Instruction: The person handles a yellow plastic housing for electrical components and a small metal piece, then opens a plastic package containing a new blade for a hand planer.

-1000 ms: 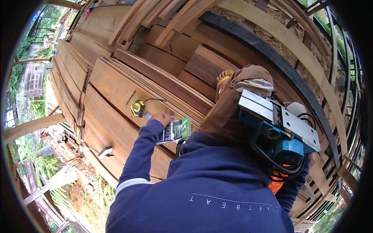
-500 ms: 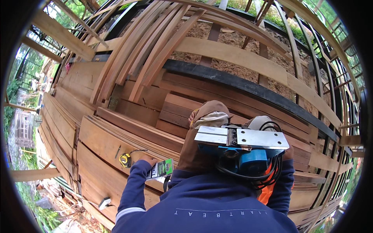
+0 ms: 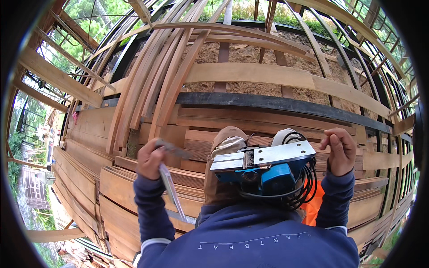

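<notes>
Across the person's lap rests the blue planer [image 3: 263, 173], sole upward; take it as the dial's centre. At nine o'clock, the left hand [image 3: 151, 161] has its fingers closed round a blurred grey piece [image 3: 172, 148], with a thin packet [image 3: 171, 190] hanging beneath. Between two and three o'clock, the right hand [image 3: 340, 151] is raised apart from the tool, fingers loosely curled; whether they pinch something small I cannot tell.

The cutter slot faces up between the metal plates, so a careless reach could nick a finger. Shifting the knees [image 3: 229, 142] might tip the planer, and the looped black cable [image 3: 307, 181], around three to four o'clock, could snag on a sleeve. With two things in one hand, the packet may slip.

Orange cloth [image 3: 313, 198] sits at four o'clock, beside the cable. Battens [image 3: 166, 76] lie at ten to eleven, a black beam [image 3: 254, 102] crosses at twelve, and stacked boards [image 3: 117, 181] crowd nine, limiting elbow room.
</notes>
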### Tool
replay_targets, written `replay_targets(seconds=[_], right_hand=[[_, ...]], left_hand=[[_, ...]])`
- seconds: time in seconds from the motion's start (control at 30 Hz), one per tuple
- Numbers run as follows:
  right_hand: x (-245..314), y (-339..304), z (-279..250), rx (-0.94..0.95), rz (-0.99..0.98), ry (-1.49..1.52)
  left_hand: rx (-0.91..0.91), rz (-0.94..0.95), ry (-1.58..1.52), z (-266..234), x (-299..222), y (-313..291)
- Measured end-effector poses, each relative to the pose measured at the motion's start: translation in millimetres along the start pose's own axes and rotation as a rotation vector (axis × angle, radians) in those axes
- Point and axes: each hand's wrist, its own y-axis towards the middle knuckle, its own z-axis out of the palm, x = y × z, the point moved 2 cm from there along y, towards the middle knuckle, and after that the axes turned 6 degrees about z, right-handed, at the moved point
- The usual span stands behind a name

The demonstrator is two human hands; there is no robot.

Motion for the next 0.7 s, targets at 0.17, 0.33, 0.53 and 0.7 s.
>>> replay_targets(seconds=[0.17, 0.33, 0.53, 0.7], right_hand=[[50.6, -4.2, 61.7, 0.344, 0.198, 0.195], [42.3, -19.1, 73.7, 0.502, 0.469, 0.495], [24.5, -32.7, 74.2, 0.406, 0.572, 0.853], [14.9, -37.3, 85.5, 0.346, 0.561, 0.964]], left_hand=[[0.613, 0.049, -0.572, 135.4, -50.8, 47.7], [0.831, 0.071, -0.857, 192.0, -47.4, 53.4], [0.863, 0.036, -0.780, 201.7, -38.0, 51.3], [0.861, 0.025, -0.896, 201.5, -41.2, 45.5]])
